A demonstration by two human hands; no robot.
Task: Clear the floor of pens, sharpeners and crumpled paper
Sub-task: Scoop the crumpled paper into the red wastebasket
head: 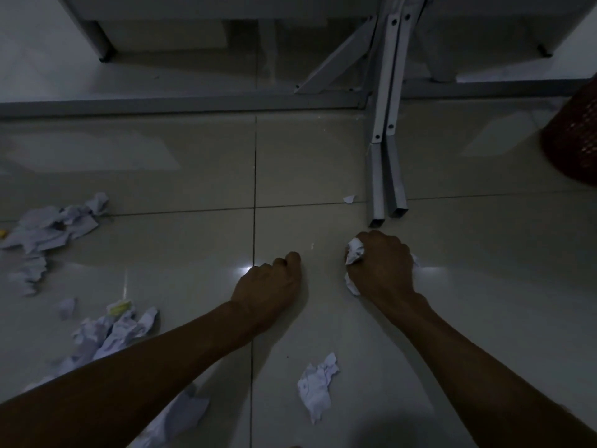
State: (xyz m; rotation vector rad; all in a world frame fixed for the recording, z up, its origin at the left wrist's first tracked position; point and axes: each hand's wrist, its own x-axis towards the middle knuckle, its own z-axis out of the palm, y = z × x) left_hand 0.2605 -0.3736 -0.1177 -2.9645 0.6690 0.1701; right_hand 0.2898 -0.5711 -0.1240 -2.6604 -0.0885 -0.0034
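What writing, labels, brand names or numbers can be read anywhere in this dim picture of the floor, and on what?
None can be read.
Crumpled white paper sheet between the forearms: faint marks, too dim and blurred to read.
Crumpled white paper ball gripped in the right hand: no legible text.
Red mesh plastic basket at the right edge: no label visible.
Grey metal desk legs: only screw holes.

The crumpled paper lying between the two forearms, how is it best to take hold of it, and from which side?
Grip the crumpled paper across its thick middle, coming from above with fingers on its left and right edges. It lies loose and rather flat on the floor, long axis running near to far, so the narrow width fits a pinch. The left hand looks free; the right hand already holds paper.
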